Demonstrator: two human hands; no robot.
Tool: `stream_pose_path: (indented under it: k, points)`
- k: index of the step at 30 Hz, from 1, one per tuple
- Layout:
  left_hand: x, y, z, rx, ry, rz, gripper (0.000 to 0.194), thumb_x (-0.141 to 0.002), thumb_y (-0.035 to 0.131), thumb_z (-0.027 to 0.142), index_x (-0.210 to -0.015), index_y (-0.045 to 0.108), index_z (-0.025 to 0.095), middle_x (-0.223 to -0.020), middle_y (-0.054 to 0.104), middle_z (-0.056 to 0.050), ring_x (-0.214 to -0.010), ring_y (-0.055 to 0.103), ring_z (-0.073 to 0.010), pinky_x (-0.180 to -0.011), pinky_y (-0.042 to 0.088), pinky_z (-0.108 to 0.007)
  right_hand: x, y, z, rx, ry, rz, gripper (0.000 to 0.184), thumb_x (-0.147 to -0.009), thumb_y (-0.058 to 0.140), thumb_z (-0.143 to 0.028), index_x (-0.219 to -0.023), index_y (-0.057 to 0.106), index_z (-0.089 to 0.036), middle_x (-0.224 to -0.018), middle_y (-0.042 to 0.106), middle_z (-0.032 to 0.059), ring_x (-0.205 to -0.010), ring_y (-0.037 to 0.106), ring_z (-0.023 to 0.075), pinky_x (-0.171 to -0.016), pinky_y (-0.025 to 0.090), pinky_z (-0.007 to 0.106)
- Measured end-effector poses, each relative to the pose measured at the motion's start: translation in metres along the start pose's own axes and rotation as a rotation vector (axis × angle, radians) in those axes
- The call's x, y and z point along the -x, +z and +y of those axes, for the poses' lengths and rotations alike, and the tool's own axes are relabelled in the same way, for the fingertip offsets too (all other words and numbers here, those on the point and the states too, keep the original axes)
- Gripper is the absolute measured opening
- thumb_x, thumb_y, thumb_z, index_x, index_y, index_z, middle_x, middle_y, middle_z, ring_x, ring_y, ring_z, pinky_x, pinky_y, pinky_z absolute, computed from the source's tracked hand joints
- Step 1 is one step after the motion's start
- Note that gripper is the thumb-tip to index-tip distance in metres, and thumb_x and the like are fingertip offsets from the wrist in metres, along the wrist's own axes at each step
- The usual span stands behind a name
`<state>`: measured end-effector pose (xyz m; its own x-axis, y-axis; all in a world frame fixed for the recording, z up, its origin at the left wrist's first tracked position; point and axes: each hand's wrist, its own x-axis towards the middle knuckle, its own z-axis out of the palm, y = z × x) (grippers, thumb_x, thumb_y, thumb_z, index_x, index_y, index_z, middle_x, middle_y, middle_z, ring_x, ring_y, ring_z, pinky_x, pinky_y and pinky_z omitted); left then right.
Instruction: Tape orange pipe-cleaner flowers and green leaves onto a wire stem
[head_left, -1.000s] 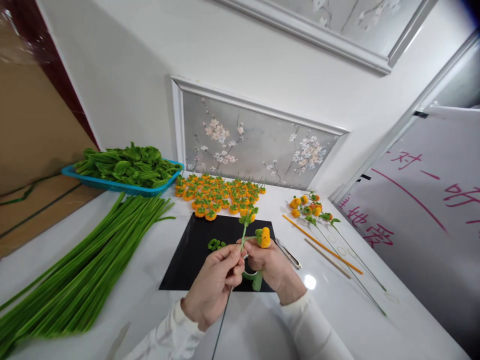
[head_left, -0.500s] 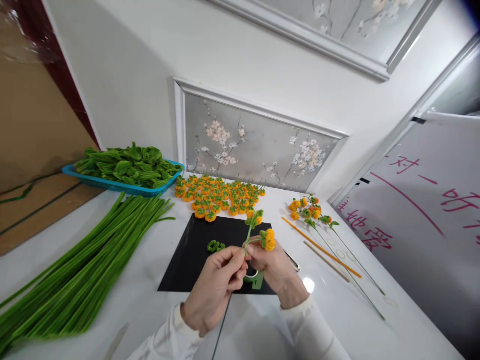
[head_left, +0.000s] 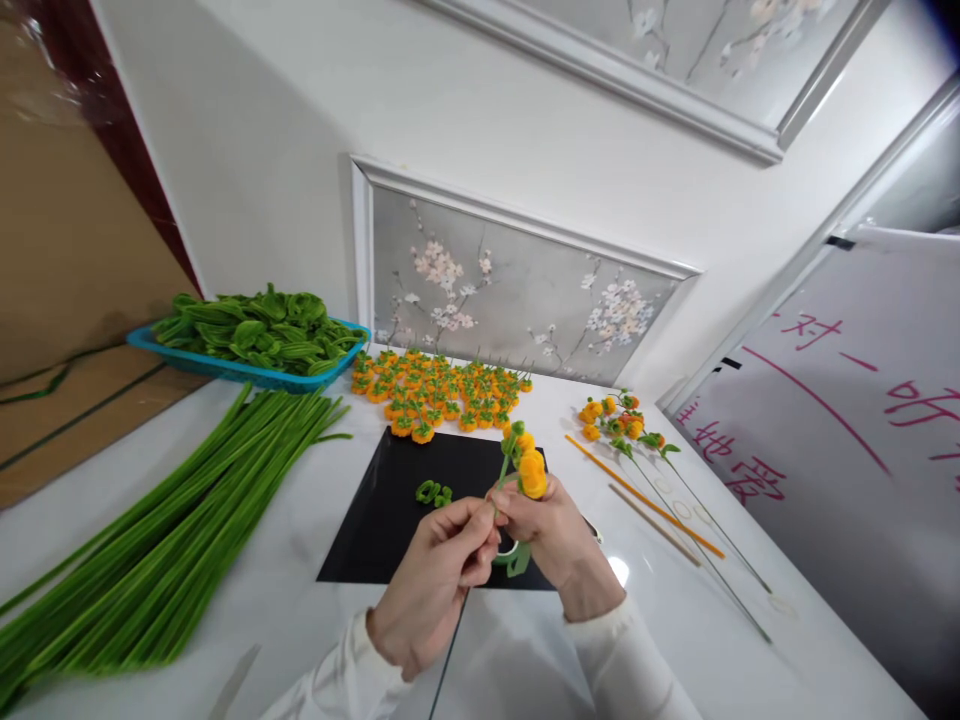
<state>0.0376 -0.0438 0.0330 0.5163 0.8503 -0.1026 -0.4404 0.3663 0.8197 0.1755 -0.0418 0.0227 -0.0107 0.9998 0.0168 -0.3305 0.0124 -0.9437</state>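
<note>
My left hand (head_left: 441,570) pinches the thin green stem of an artificial flower sprig between thumb and fingertips. Just beside it, my right hand (head_left: 561,545) is closed on the same stem at the fork. Fuzzy orange blossoms (head_left: 533,474) and green leaves top the sprig, the front blossom above my right fingers. Below the hands, a roll of green tape (head_left: 516,562) lies partly hidden on a black mat (head_left: 364,545). Small green fuzzy curls (head_left: 433,493) rest on the mat, left of the sprig. A long thin stem runs down below my left hand.
At left lies a bundle of green pipe cleaners (head_left: 172,530), with a blue tray (head_left: 292,382) of green leaves behind. Orange flower heads (head_left: 442,390) fill the back. Finished-looking sprigs (head_left: 626,420), an orange stick (head_left: 645,495) and a brown stick (head_left: 654,524) lie at right.
The sprig has turned between my fingers. Its front blossom has swung up and left, closer to the other blossom. Both hands keep their hold on the stem.
</note>
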Motion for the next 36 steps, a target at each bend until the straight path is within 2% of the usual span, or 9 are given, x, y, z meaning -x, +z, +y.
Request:
stream_pose_path:
  k: [3, 7, 11, 15, 21, 23, 28, 32, 36]
  points:
    - [-0.001, 0.0, -0.003, -0.008, 0.004, 0.037, 0.027, -0.077, 0.068, 0.032, -0.061, 0.058, 0.012, -0.059, 0.046, 0.002, -0.05, 0.025, -0.0051, -0.041, 0.018, -0.017, 0.001, 0.007, -0.003, 0.031, -0.004, 0.083, 0.024, -0.066, 0.072, -0.028, -0.054, 0.059, -0.013, -0.045, 0.048, -0.0051, -0.039, 0.021, 0.0028, -0.04, 0.011, 0.022]
    - [-0.002, 0.002, -0.005, 0.017, 0.045, 0.072, 0.025, -0.08, 0.065, 0.036, -0.07, 0.062, 0.012, -0.065, 0.049, 0.0, -0.055, 0.035, -0.0066, -0.044, 0.026, -0.016, 0.003, 0.014, -0.005, 0.083, -0.032, 0.224, 0.018, -0.065, 0.07, -0.026, -0.055, 0.059, -0.015, -0.046, 0.054, -0.0034, -0.041, 0.036, 0.0059, -0.041, 0.023, 0.021]
    - [-0.006, 0.001, -0.004, -0.002, 0.019, 0.099, 0.026, -0.072, 0.074, 0.032, -0.065, 0.061, 0.011, -0.057, 0.045, 0.003, -0.049, 0.03, -0.0038, -0.039, 0.022, -0.013, 0.004, 0.018, -0.006, 0.118, -0.085, 0.311, 0.016, -0.06, 0.072, -0.024, -0.055, 0.06, -0.015, -0.047, 0.055, -0.0046, -0.044, 0.042, 0.0069, -0.046, 0.031, 0.021]
    - [-0.01, -0.008, -0.002, 0.134, -0.089, 0.034, 0.026, -0.066, 0.079, 0.028, -0.063, 0.061, 0.01, -0.057, 0.047, 0.004, -0.045, 0.027, -0.0007, -0.036, 0.018, -0.01, 0.006, 0.02, -0.008, 0.127, -0.093, 0.242, 0.017, -0.062, 0.075, -0.029, -0.059, 0.065, -0.014, -0.052, 0.061, -0.0018, -0.048, 0.049, 0.0085, -0.05, 0.037, 0.022]
    - [-0.011, -0.012, -0.001, 0.352, -0.19, -0.076, 0.019, -0.07, 0.076, 0.02, -0.064, 0.061, 0.01, -0.052, 0.044, 0.005, -0.04, 0.022, 0.0006, -0.033, 0.017, -0.008, 0.01, 0.019, -0.011, 0.05, -0.1, 0.079, 0.014, -0.07, 0.072, -0.03, -0.066, 0.071, -0.016, -0.059, 0.067, 0.0008, -0.055, 0.057, 0.0111, -0.059, 0.044, 0.024]
    - [-0.011, -0.01, -0.001, 0.407, -0.204, -0.091, 0.015, -0.07, 0.074, 0.016, -0.066, 0.062, 0.009, -0.053, 0.045, 0.005, -0.039, 0.023, 0.0008, -0.032, 0.016, -0.008, 0.01, 0.018, -0.011, 0.006, -0.096, 0.031, 0.013, -0.072, 0.072, -0.029, -0.066, 0.071, -0.017, -0.058, 0.067, 0.0001, -0.051, 0.054, 0.0093, -0.054, 0.042, 0.022]
    - [-0.007, -0.009, 0.003, 0.479, -0.231, -0.119, 0.012, -0.071, 0.072, 0.012, -0.065, 0.062, 0.008, -0.051, 0.044, 0.005, -0.038, 0.023, 0.001, -0.031, 0.013, -0.01, 0.008, 0.015, -0.005, -0.055, -0.055, -0.053, 0.017, -0.073, 0.072, -0.03, -0.068, 0.07, -0.015, -0.051, 0.061, -0.0015, -0.04, 0.036, 0.0044, -0.041, 0.025, 0.019]
    - [-0.004, -0.01, 0.005, 0.485, -0.258, -0.174, 0.016, -0.07, 0.074, 0.015, -0.063, 0.062, 0.008, -0.049, 0.043, 0.005, -0.038, 0.02, 0.0012, -0.031, 0.012, -0.01, 0.007, 0.013, -0.001, -0.121, 0.051, -0.102, 0.025, -0.067, 0.076, -0.037, -0.076, 0.071, -0.014, -0.051, 0.06, -0.0003, -0.039, 0.039, 0.0061, -0.042, 0.028, 0.021]
    - [0.0, -0.007, 0.008, 0.401, -0.213, -0.166, 0.017, -0.069, 0.076, 0.019, -0.065, 0.062, 0.009, -0.05, 0.042, 0.006, -0.04, 0.018, 0.0005, -0.032, 0.012, -0.01, 0.008, 0.015, -0.002, -0.136, 0.021, -0.028, 0.021, -0.064, 0.079, -0.034, -0.069, 0.071, -0.015, -0.053, 0.061, -0.0002, -0.041, 0.04, 0.006, -0.043, 0.028, 0.021]
